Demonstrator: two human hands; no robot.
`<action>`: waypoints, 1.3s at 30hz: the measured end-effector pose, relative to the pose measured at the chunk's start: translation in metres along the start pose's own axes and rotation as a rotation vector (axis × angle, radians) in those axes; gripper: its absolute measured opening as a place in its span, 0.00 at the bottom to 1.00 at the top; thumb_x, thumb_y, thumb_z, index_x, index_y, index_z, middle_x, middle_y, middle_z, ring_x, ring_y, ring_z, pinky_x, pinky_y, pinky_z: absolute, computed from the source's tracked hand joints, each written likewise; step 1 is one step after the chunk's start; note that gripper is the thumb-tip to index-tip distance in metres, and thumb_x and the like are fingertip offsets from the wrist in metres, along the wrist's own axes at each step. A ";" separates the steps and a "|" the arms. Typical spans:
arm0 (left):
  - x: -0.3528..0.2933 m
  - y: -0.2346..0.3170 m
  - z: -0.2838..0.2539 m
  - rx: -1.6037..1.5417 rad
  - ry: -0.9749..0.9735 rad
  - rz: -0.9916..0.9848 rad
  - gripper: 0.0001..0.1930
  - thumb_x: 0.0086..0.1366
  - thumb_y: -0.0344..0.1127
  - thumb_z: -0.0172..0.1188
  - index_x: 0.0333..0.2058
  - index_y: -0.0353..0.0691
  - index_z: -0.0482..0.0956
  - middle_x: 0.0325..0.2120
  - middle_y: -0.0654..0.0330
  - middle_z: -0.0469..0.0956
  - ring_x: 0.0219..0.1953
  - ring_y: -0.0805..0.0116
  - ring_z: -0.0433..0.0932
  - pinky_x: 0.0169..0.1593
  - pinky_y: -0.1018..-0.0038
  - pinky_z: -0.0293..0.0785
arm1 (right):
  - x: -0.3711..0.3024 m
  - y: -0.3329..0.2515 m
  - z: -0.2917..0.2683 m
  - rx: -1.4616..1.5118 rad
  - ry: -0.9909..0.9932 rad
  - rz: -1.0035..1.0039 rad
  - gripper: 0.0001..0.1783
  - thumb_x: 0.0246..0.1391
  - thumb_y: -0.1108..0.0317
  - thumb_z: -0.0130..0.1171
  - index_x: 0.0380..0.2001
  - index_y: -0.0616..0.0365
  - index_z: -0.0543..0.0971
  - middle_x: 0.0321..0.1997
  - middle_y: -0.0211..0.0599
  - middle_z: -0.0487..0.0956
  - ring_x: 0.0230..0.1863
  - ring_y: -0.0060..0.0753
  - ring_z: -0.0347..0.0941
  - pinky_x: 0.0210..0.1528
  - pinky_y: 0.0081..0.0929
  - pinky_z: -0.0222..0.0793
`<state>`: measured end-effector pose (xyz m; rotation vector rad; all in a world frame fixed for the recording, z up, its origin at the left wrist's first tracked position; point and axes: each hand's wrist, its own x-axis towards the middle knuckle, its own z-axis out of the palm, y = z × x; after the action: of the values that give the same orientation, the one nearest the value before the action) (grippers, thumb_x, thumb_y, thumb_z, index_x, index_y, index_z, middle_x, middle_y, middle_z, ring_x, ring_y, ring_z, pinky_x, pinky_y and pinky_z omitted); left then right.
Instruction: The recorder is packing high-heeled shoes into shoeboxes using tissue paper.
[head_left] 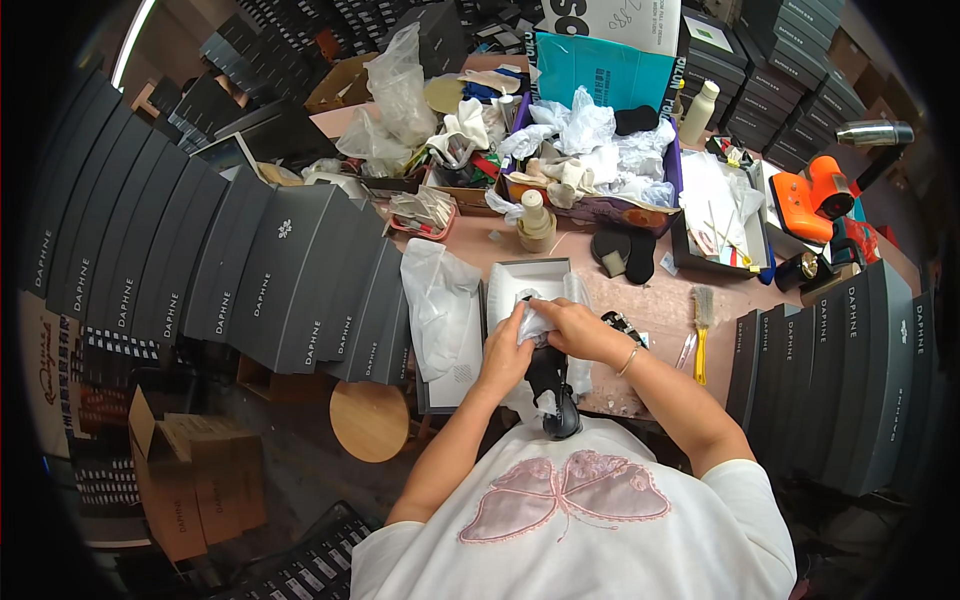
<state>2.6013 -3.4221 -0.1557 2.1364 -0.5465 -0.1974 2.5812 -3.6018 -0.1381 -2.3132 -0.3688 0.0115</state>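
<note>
My left hand [507, 348] and my right hand [580, 330] meet over an open shoe box [532, 267] at the near side of the table. Both are closed on crumpled white tissue paper [537, 326]; a small dark part shows at its edge, too little to name. Just below my hands, close to my shirt, is a black shoe [562, 412] with a scrap of white paper on it. More white paper lines the box. Left of it, a sheet of white wrapping paper [440, 305] lies over a grey lid [452, 392]. Something black and strappy [622, 324] lies beside my right wrist.
Stacks of grey shoe boxes stand left [290, 270] and right [850, 370]. A yellow-handled brush [702, 335], a cream bottle [536, 222], black pads [622, 252] and a paper-filled purple box [678, 170] sit on the table. A round wooden stool [369, 421] is lower left.
</note>
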 end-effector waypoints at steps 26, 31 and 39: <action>-0.009 -0.025 0.002 -0.822 -0.214 -0.424 0.45 0.53 0.19 0.49 0.67 0.39 0.37 0.59 0.54 0.59 0.57 0.67 0.64 0.55 0.75 0.64 | 0.005 -0.008 0.040 -0.430 0.030 0.038 0.20 0.42 0.71 0.58 0.42 0.58 0.67 0.30 0.49 0.75 0.26 0.48 0.77 0.25 0.38 0.74; -0.015 -0.008 -0.015 -1.249 -0.358 -0.511 0.38 0.59 0.29 0.53 0.66 0.45 0.46 0.57 0.60 0.63 0.57 0.66 0.66 0.56 0.70 0.67 | -0.006 -0.012 0.016 -0.303 0.098 0.007 0.22 0.42 0.72 0.58 0.44 0.58 0.67 0.31 0.50 0.74 0.26 0.52 0.77 0.27 0.41 0.74; -0.012 -0.007 0.014 -1.300 -0.236 -0.529 0.25 0.70 0.42 0.47 0.63 0.49 0.54 0.55 0.63 0.66 0.53 0.68 0.72 0.52 0.66 0.73 | 0.000 -0.010 0.011 -0.502 0.214 -0.177 0.19 0.41 0.70 0.59 0.40 0.59 0.71 0.33 0.46 0.75 0.33 0.46 0.76 0.31 0.36 0.75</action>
<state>2.5884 -3.4235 -0.1702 0.9227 0.0888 -0.8422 2.5768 -3.5873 -0.1384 -2.7277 -0.5096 -0.4603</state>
